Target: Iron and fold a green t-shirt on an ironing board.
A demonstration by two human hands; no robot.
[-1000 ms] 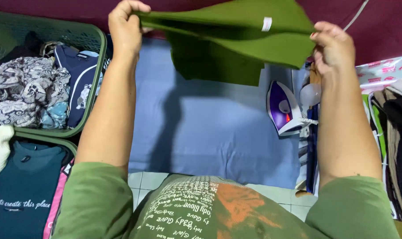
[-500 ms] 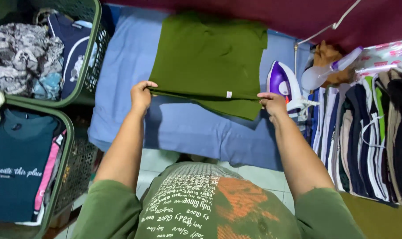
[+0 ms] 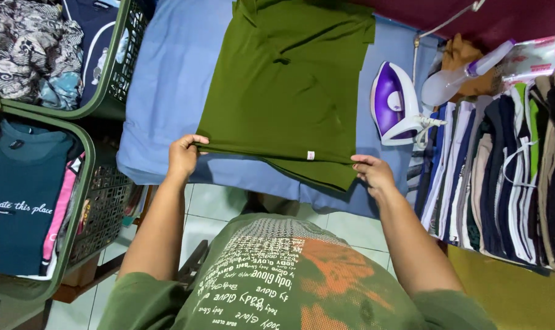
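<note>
An olive green shirt [image 3: 286, 85] lies spread flat on a blue-covered ironing surface [image 3: 167, 91]. My left hand [image 3: 184, 156] pinches the shirt's near left hem corner. My right hand [image 3: 372, 173] grips the near right hem corner, where a lower layer of the fabric sticks out past the top one. A small white tag shows on the hem between my hands.
A purple and white iron [image 3: 394, 104] stands on its heel at the right, beside a clear spray bottle [image 3: 457, 76]. Two green baskets [image 3: 85, 177] of clothes sit at the left. Stacked folded clothes [image 3: 503, 177] fill the right side.
The shirt was held up in the air a second ago; I lowered it onto the blue surface and spread it flat, both hands still on its near hem.
</note>
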